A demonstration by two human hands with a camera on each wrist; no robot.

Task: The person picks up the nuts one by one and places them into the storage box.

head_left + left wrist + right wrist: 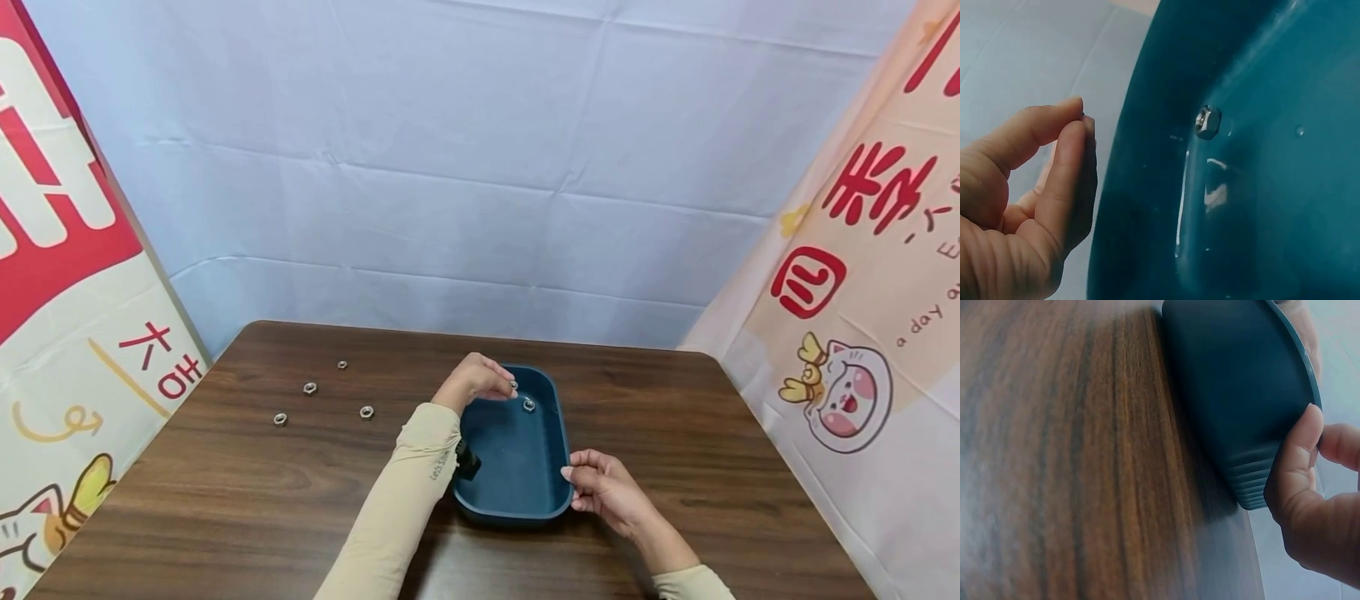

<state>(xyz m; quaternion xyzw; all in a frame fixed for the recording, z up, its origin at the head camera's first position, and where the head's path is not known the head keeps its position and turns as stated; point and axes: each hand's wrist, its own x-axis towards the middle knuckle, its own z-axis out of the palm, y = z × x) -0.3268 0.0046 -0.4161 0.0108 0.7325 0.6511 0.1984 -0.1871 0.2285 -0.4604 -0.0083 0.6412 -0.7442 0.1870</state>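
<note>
My left hand [480,379] is over the far left part of a dark blue plastic tray [513,467], thumb and fingers pinched together. A small metal hex nut [513,384] shows at its fingertips; in the left wrist view the fingers hide nearly all of it. Another hex nut [1208,122] lies inside the tray, against the foot of its wall. My right hand [607,490] grips the tray's near right rim, thumb on one side and fingers on the other, as the right wrist view [1316,500] also shows.
Several loose hex nuts lie on the brown wooden table [675,417] left of the tray, among them one near nut [281,419] and one far nut [342,364]. A pale cloth [450,167] hangs behind the table, with printed banners at both sides.
</note>
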